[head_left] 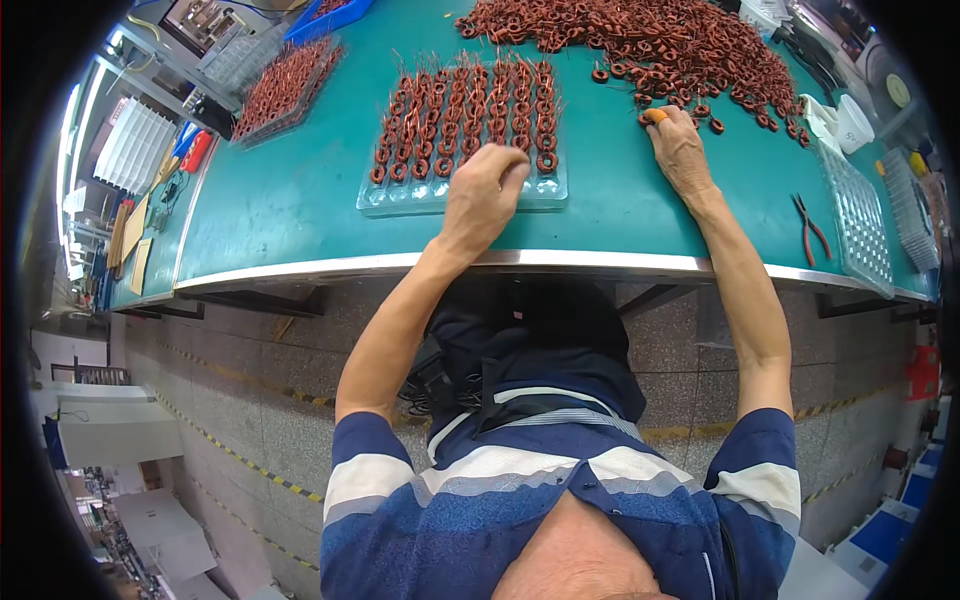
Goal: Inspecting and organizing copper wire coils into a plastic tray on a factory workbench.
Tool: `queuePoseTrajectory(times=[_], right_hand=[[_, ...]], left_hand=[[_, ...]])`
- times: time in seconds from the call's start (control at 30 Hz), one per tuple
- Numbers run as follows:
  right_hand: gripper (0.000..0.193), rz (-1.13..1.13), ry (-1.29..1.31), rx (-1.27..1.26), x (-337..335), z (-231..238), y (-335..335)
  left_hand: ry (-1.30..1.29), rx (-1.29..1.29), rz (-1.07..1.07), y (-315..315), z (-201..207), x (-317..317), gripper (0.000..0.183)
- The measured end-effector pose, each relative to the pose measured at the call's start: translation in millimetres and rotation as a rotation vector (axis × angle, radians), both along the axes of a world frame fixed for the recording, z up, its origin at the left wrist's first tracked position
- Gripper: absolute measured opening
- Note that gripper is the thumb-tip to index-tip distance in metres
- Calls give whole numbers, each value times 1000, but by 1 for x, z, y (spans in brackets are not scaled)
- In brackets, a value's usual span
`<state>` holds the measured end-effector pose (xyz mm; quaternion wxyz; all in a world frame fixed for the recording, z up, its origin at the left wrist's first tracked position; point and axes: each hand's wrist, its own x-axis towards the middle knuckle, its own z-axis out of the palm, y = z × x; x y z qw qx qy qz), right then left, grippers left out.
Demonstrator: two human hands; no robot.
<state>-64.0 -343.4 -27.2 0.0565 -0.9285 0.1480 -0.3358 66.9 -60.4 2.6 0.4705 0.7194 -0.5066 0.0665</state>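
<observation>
A clear plastic tray [400, 199] on the table holds rows of copper-wound toroidal coils [448, 110], their wire leads pointing up. Over the tray's front rows is my left hand [484, 196], its fingers curled together; whatever they hold, if anything, is hidden. Further right, at the near edge of a big loose heap of coils [640, 35], my right hand [682, 152] is closed, an orange cover [656, 115] on one fingertip. A single coil [645, 118] shows at those fingertips, seemingly pinched there.
Another filled tray [285, 95] stands at the back left, near a blue bin [325, 18]. Red-handled pliers [812, 228] lie on the green table [290, 220] at right, beside an empty clear tray [858, 215] and a white cup [853, 124]. The table's metal edge [600, 260] runs before me.
</observation>
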Motion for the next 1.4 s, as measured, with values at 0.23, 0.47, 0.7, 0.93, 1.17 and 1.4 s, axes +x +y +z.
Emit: queuePoseTrajectory(times=[0.23,0.47,0.7,0.93,1.17,1.4], right_hand=[[19,10,-46,-11,2,0,-3],[20,18,-44,11,5,4,2],[18,22,-100,59,-1,4,0],[25,-53,-280,503,-4,9,-1],[22,124,-509,760,-5,55,85],[25,392,-494,741,11,57,164]], left_hand=[[-271,155,-35,19,-7,-12,28],[-536,201,-46,1,-18,-12,34],[-393,82,-113,7,-16,-13,28],[-138,-114,-109,4,-12,-8,21],[1100,-150,-499,7,9,-44,36],[1388,-328,-721,9,4,-49,29]])
